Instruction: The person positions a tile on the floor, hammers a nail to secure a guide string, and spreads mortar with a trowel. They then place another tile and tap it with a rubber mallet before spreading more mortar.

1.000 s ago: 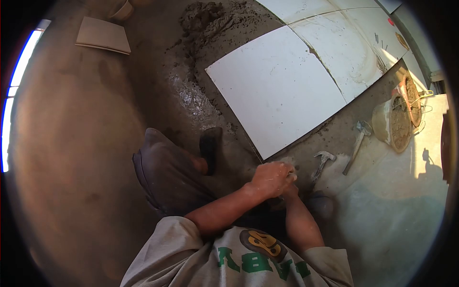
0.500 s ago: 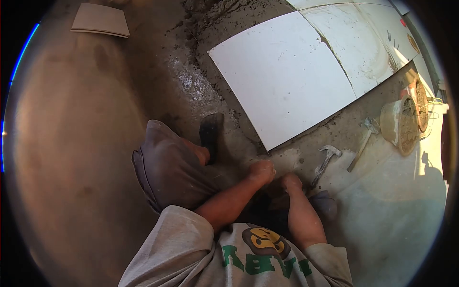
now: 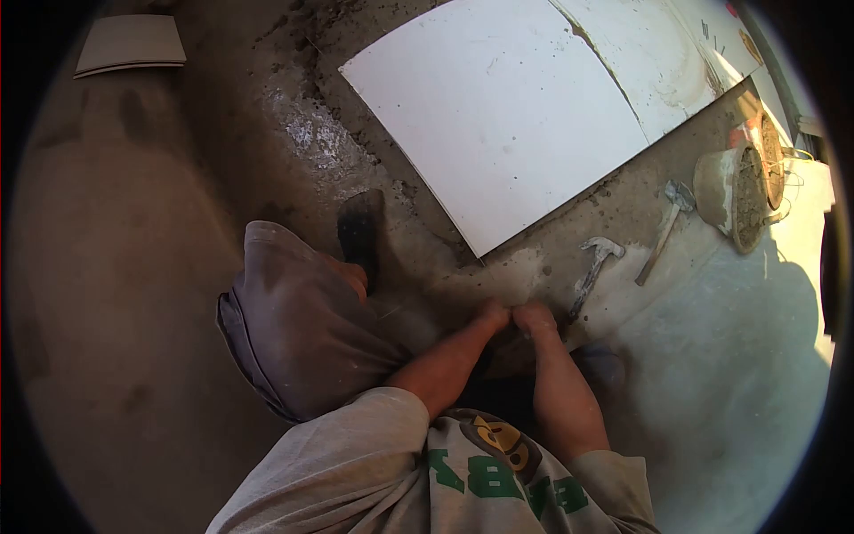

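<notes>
My left hand (image 3: pixel 493 314) and my right hand (image 3: pixel 533 316) are close together over the floor, below the near corner of a large white tile (image 3: pixel 498 125). Both hands are small and blurred, and their fingers are mostly hidden, so I cannot make out what they hold, if anything. Right of my right hand a claw hammer (image 3: pixel 592 276) lies on the floor. Farther right lies a mallet (image 3: pixel 665 230) with a wooden handle.
A second white tile (image 3: pixel 645 62) adjoins the large one. Buckets of mortar, including a pale bucket (image 3: pixel 719 191), stand at the right. Stacked tiles (image 3: pixel 131 43) lie at the upper left. Wet mortar (image 3: pixel 307 71) borders the large tile. My dark shoe (image 3: pixel 359 233) rests on the floor.
My left hand has moved right and come nearer to my right hand. The camera view has shifted, so the tiles and tools appear farther up and left.
</notes>
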A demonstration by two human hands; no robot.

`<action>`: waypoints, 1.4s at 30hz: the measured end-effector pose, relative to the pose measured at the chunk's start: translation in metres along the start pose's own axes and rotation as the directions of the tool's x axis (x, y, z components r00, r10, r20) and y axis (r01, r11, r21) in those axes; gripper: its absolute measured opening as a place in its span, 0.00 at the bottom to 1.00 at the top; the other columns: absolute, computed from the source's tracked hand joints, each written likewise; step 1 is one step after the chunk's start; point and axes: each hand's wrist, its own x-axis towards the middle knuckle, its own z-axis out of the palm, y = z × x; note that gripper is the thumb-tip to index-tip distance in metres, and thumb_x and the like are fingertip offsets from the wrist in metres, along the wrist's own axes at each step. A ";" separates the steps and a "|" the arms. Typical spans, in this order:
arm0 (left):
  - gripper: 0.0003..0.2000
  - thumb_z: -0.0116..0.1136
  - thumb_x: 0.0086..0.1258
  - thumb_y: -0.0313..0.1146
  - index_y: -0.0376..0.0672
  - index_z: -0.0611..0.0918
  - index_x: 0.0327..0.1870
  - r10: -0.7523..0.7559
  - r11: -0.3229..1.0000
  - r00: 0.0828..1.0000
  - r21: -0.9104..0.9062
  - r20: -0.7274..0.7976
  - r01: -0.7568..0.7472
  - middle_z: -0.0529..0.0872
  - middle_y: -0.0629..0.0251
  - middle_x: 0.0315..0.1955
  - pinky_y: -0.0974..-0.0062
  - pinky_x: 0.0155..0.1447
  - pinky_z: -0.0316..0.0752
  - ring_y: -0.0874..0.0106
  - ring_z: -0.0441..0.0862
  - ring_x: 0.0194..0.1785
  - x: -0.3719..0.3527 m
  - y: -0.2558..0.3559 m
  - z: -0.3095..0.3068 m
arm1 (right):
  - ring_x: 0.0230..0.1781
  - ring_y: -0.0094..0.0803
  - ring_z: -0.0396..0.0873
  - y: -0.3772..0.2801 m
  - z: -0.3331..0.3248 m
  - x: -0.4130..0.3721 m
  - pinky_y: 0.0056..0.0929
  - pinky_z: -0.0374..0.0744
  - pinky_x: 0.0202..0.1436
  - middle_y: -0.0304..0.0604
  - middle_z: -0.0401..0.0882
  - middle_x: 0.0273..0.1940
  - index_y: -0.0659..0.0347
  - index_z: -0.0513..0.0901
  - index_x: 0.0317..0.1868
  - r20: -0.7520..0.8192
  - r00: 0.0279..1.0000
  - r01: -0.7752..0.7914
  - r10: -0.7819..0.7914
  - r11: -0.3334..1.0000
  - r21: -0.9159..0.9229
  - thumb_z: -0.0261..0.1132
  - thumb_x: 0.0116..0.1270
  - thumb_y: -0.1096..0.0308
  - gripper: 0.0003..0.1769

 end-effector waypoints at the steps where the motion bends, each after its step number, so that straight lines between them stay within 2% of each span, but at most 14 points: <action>1: 0.17 0.53 0.65 0.41 0.43 0.83 0.50 0.006 1.000 1.000 0.006 0.022 -0.006 0.81 0.53 0.52 0.63 0.59 0.73 0.58 0.78 0.58 0.018 -0.011 0.011 | 0.42 0.46 0.83 -0.010 -0.003 -0.016 0.40 0.78 0.50 0.55 0.83 0.42 0.62 0.84 0.45 -0.106 0.994 -0.004 0.009 0.999 0.054 0.57 0.60 0.52 0.23; 3: 0.18 0.45 0.70 0.41 0.44 0.83 0.50 0.363 0.725 0.909 0.550 0.206 -0.414 0.82 0.57 0.52 0.63 0.58 0.73 0.58 0.79 0.57 0.063 -0.044 0.040 | 0.48 0.46 0.81 -0.015 -0.006 -0.023 0.40 0.77 0.53 0.56 0.82 0.47 0.61 0.83 0.48 -0.203 0.979 -0.012 0.034 0.994 0.107 0.58 0.59 0.50 0.26; 5: 0.18 0.42 0.71 0.41 0.45 0.83 0.50 0.325 0.795 0.930 0.484 0.171 -0.367 0.82 0.58 0.52 0.63 0.57 0.74 0.59 0.79 0.56 0.057 -0.041 0.036 | 0.57 0.46 0.76 -0.018 -0.010 -0.021 0.40 0.74 0.58 0.55 0.78 0.54 0.59 0.80 0.54 -0.048 0.995 -0.084 0.089 0.991 0.103 0.59 0.58 0.46 0.30; 9: 0.17 0.41 0.71 0.40 0.47 0.84 0.49 0.371 0.829 0.923 0.412 0.099 -0.378 0.83 0.60 0.50 0.63 0.57 0.74 0.59 0.81 0.53 0.062 -0.032 0.046 | 0.58 0.48 0.75 -0.026 -0.016 -0.037 0.41 0.73 0.59 0.55 0.78 0.54 0.59 0.80 0.54 -0.114 0.989 -0.084 0.095 0.991 0.103 0.60 0.57 0.45 0.31; 13: 0.18 0.40 0.71 0.40 0.46 0.84 0.49 0.361 0.764 0.912 0.498 0.198 -0.410 0.84 0.59 0.49 0.63 0.57 0.74 0.60 0.81 0.53 0.060 -0.025 0.045 | 0.59 0.49 0.73 -0.021 -0.007 -0.033 0.42 0.73 0.60 0.57 0.77 0.54 0.60 0.81 0.52 -0.144 0.987 -0.055 0.076 0.988 0.145 0.59 0.59 0.45 0.30; 16: 0.17 0.47 0.69 0.40 0.42 0.83 0.48 0.342 0.822 0.930 0.438 0.131 -0.364 0.83 0.56 0.49 0.64 0.58 0.73 0.58 0.81 0.54 0.063 -0.028 0.053 | 0.58 0.50 0.74 -0.012 0.003 -0.015 0.41 0.73 0.60 0.58 0.77 0.53 0.61 0.81 0.51 -0.140 0.986 -0.067 0.086 0.989 0.135 0.59 0.60 0.46 0.29; 17: 0.17 0.50 0.67 0.41 0.39 0.83 0.48 0.180 0.982 0.983 0.050 0.042 -0.182 0.83 0.54 0.49 0.64 0.58 0.73 0.57 0.80 0.54 0.069 -0.031 0.062 | 0.58 0.50 0.74 -0.009 0.004 -0.012 0.41 0.73 0.60 0.58 0.77 0.53 0.61 0.81 0.50 -0.130 0.986 -0.088 0.104 0.989 0.123 0.58 0.61 0.46 0.28; 18: 0.18 0.54 0.65 0.41 0.37 0.82 0.47 -0.009 0.933 1.000 -0.358 0.026 0.018 0.83 0.52 0.49 0.64 0.59 0.72 0.56 0.79 0.55 0.075 -0.035 0.072 | 0.58 0.50 0.74 -0.007 0.006 -0.009 0.41 0.73 0.60 0.58 0.77 0.53 0.61 0.81 0.50 -0.137 0.986 -0.082 0.099 0.989 0.121 0.58 0.61 0.46 0.28; 21: 0.20 0.59 0.62 0.42 0.34 0.81 0.48 -0.032 0.948 0.998 -0.319 -0.050 0.014 0.80 0.48 0.51 0.64 0.60 0.71 0.53 0.77 0.57 0.057 -0.022 0.057 | 0.55 0.51 0.76 0.010 0.020 0.015 0.41 0.73 0.59 0.59 0.79 0.50 0.57 0.82 0.49 -0.126 0.991 -0.039 0.039 0.999 -0.001 0.53 0.65 0.46 0.26; 23: 0.23 0.57 0.63 0.45 0.34 0.80 0.51 0.052 0.996 0.998 -0.079 0.017 -0.051 0.79 0.49 0.54 0.65 0.60 0.71 0.54 0.76 0.59 0.081 -0.027 0.073 | 0.53 0.53 0.76 0.023 0.033 0.031 0.42 0.73 0.59 0.60 0.80 0.47 0.54 0.83 0.49 -0.170 0.980 0.083 -0.101 0.991 -0.109 0.48 0.68 0.46 0.25; 25: 0.25 0.56 0.64 0.47 0.36 0.77 0.56 0.114 0.993 0.989 -0.023 0.093 -0.113 0.77 0.52 0.58 0.64 0.62 0.69 0.56 0.75 0.61 0.088 -0.025 0.071 | 0.52 0.54 0.77 0.018 0.028 0.026 0.43 0.73 0.59 0.60 0.80 0.46 0.53 0.83 0.48 -0.185 0.968 0.136 -0.166 0.977 -0.167 0.46 0.70 0.46 0.25; 30: 0.25 0.55 0.65 0.48 0.37 0.77 0.56 0.130 0.976 0.971 -0.197 0.199 -0.091 0.77 0.52 0.57 0.64 0.62 0.69 0.57 0.75 0.60 0.078 -0.026 0.067 | 0.53 0.55 0.76 0.048 0.044 0.067 0.45 0.72 0.59 0.61 0.78 0.49 0.53 0.81 0.52 -0.091 0.985 0.108 -0.146 0.936 -0.334 0.45 0.71 0.45 0.27; 37: 0.25 0.53 0.67 0.49 0.39 0.78 0.56 0.074 0.898 0.955 -0.436 0.288 0.062 0.78 0.52 0.57 0.63 0.62 0.68 0.59 0.76 0.58 0.053 -0.026 0.054 | 0.53 0.56 0.76 0.013 0.016 0.009 0.46 0.72 0.59 0.61 0.78 0.48 0.54 0.80 0.53 -0.108 0.982 0.142 -0.157 0.981 -0.133 0.45 0.71 0.46 0.27; 42: 0.24 0.52 0.67 0.50 0.40 0.78 0.56 0.069 0.853 0.943 -0.510 0.325 0.113 0.79 0.52 0.56 0.62 0.62 0.68 0.60 0.77 0.57 0.043 -0.019 0.040 | 0.56 0.57 0.74 -0.001 0.000 -0.020 0.43 0.72 0.60 0.66 0.77 0.50 0.68 0.79 0.51 -0.147 0.988 0.063 -0.054 0.996 0.062 0.56 0.65 0.46 0.30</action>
